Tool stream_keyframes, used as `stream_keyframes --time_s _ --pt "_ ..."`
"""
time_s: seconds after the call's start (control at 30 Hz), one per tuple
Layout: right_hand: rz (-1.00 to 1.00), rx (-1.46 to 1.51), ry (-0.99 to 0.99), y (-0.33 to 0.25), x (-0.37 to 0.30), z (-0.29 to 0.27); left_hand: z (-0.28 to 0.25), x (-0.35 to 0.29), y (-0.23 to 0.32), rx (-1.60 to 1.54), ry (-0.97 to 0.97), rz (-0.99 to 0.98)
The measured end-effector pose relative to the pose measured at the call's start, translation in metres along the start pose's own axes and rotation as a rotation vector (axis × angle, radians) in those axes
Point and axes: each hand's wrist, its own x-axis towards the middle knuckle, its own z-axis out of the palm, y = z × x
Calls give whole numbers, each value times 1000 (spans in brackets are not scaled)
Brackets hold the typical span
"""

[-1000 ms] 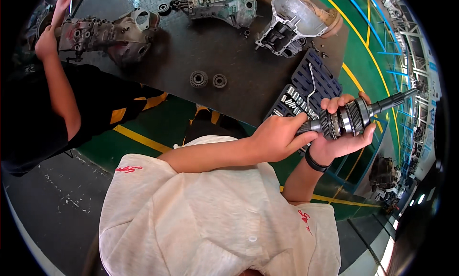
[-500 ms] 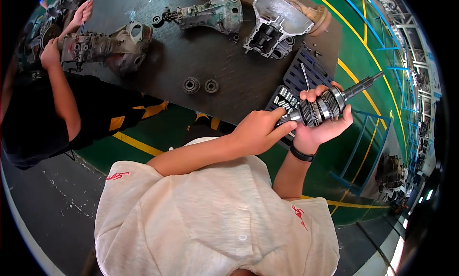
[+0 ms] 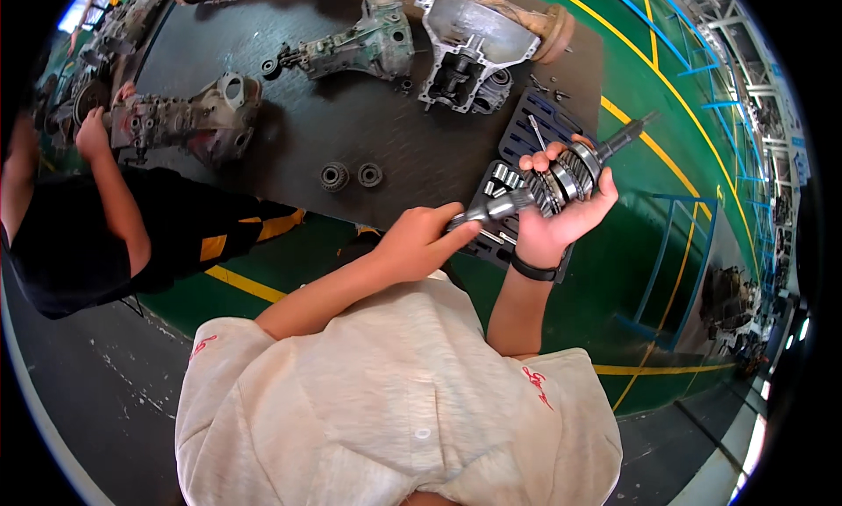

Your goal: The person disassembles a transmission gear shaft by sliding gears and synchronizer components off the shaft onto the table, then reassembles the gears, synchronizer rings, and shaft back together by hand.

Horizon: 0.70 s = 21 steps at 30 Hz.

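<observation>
A steel gear shaft (image 3: 503,206) slants up to the right in front of me, above the table's near right edge. My left hand (image 3: 419,240) is closed round its lower left end, thumb along the bare metal. My right hand (image 3: 558,218) cups the stack of gears (image 3: 564,178) on the shaft from below, fingers curled over the far side and thumb up on the right. Beyond the gears, the thin splined end sticks out, slightly blurred. Just behind my right hand lies an open blue socket case (image 3: 517,142) holding several chrome sockets (image 3: 501,180).
On the dark table (image 3: 289,146) rest two loose gears (image 3: 334,176), a greenish gearbox housing (image 3: 360,46) and an opened gearbox case (image 3: 478,32) with gears inside. At left, a co-worker's hand (image 3: 92,138) touches another gearbox (image 3: 189,116). A blue frame (image 3: 653,260) stands on the green floor at right.
Both hands and the gear shaft have moved left in the view. My left hand is farther from the gears, with more bare shaft showing between. The co-worker's raised hand has come down.
</observation>
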Motion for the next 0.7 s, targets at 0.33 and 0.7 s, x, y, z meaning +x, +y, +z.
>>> stream_keyframes --time_s 0.33,0.7 --pt "356 460 153 18 5 -14 7 19 11 -223 322 -33" --pt "200 163 102 32 -9 -9 26 38 15 -427 408 14"
